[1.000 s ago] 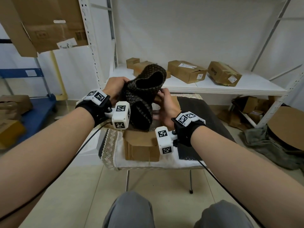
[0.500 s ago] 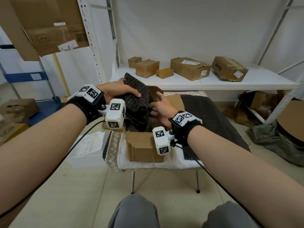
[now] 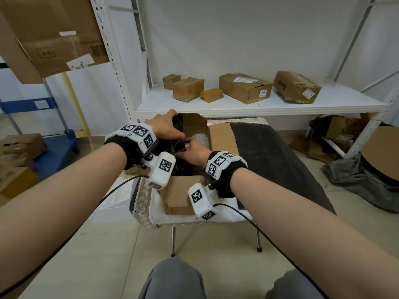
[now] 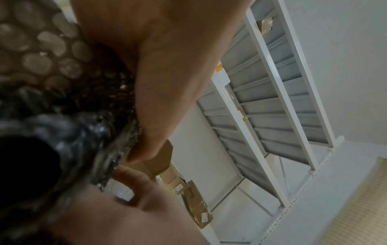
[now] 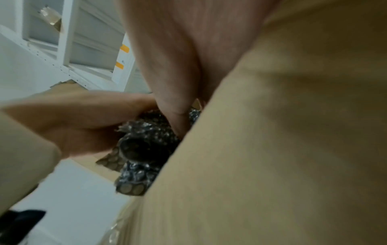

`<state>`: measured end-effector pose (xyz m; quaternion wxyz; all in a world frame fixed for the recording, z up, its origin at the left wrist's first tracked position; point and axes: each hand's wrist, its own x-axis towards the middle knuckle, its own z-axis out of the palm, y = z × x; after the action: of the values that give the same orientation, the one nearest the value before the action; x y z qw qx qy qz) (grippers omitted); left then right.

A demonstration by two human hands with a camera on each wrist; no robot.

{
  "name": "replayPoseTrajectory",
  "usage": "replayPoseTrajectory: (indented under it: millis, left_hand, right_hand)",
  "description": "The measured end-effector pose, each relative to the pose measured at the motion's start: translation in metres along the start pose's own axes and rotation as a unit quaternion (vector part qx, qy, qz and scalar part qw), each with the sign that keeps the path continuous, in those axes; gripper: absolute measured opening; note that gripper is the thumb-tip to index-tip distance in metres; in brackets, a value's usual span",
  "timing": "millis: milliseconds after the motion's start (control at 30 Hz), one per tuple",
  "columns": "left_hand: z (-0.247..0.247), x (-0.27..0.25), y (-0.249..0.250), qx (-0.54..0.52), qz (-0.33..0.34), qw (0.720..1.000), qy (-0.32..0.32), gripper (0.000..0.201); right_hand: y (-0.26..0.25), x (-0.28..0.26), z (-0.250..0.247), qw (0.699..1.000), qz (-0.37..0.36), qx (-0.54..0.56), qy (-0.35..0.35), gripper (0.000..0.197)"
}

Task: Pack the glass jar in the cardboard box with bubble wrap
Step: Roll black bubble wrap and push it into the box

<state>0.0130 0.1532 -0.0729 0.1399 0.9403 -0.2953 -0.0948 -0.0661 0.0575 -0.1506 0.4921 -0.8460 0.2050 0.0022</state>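
1. One open cardboard box (image 3: 222, 137) sits on one small cloth-covered table (image 3: 226, 214) in front of my knees; four flaps stand out, one per side.
2. One roll of dark bubble wrap (image 3: 179, 145) sits in the box's 9 o'clock half, partly above the rim.
3. One clear bubble-wrapped lump (image 3: 200, 139) lies inside the box toward 12 o'clock, just beyond my right fingertips; I can't tell if it's the glass jar.
4. My left hand (image 3: 166, 128) curls over the top of the dark roll and grips it, thumb toward me. The left wrist view shows the fingers (image 4: 159, 92) wrapped against the bubbled sheet (image 4: 37, 49).
5. My right hand (image 3: 194, 152) is down in the box at the roll's 3 o'clock side, fingers bent onto the wrap and pinching its edge. The right wrist view shows a fingertip (image 5: 178, 119) pushed into the crumpled wrap (image 5: 146, 132), next to the box wall (image 5: 272, 149).
6. One dark mat (image 3: 269, 158) covers the table at 3 o'clock of the box.
7. Five cardboard boxes stand on the white shelf (image 3: 323, 102) at 12 o'clock.
8. Change: a second ago I held the roll high above the box, open end up. Half a second ago it was lower, still over the rim. Now it's pushed down into the box with both hands following.
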Motion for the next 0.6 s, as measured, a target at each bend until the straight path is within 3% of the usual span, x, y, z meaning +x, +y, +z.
replayPoseTrajectory:
  millis: [133,267,400,600]
  left_hand:
    - [-0.01,0.007,-0.002,0.014,-0.022,1.0,0.011,0.074]
    - [-0.023,0.009,-0.005,-0.084,-0.011,0.996,-0.003,0.045]
    - [-0.023,0.011,-0.007,-0.124,0.009,0.992,0.004,0.04]
    - [-0.006,0.015,-0.005,-0.162,0.034,0.986,-0.026,0.034]
  right_hand:
    - [0.0,0.002,0.004,1.0,-0.001,-0.009,-0.004,0.065]
    - [0.004,0.002,0.01,0.999,-0.024,0.031,0.007,0.078]
    - [0.008,0.004,0.01,0.996,-0.067,0.05,0.013,0.085]
    - [0.01,0.0,0.005,0.996,-0.076,0.05,-0.003,0.06]
